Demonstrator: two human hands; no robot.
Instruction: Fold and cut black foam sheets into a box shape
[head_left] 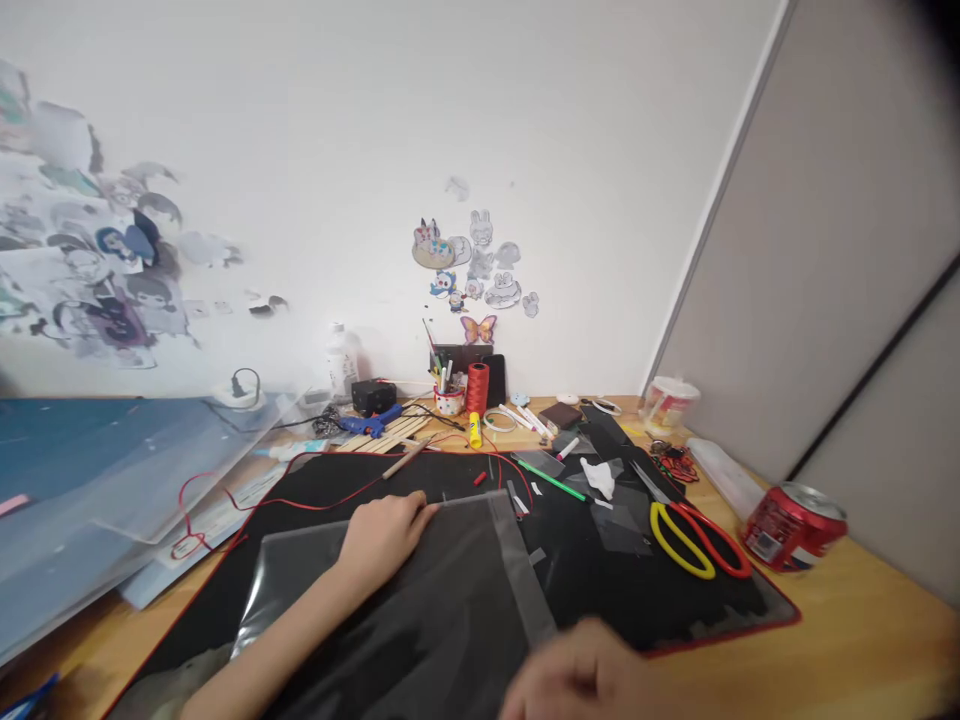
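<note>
Plastic film (450,600): near half of desk mat (622,595) | step: I read it as steadying film flat | left hand (386,535): fingers together atop film, mid-mat, can't tell if pinching | right hand (581,675): blurred at mat's near edge, can't tell hold | next, I'd judge: needs far edge pinned | look: see-through, glossy, pale strip along its mat-right side

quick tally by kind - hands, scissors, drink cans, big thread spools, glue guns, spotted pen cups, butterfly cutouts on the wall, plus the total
Hands: 2, left hand and right hand
Scissors: 1
Red drink can: 1
Red thread spool: 1
Blue glue gun: 1
Spotted pen cup: 1
Butterfly cutout: 1
Total: 8
</note>
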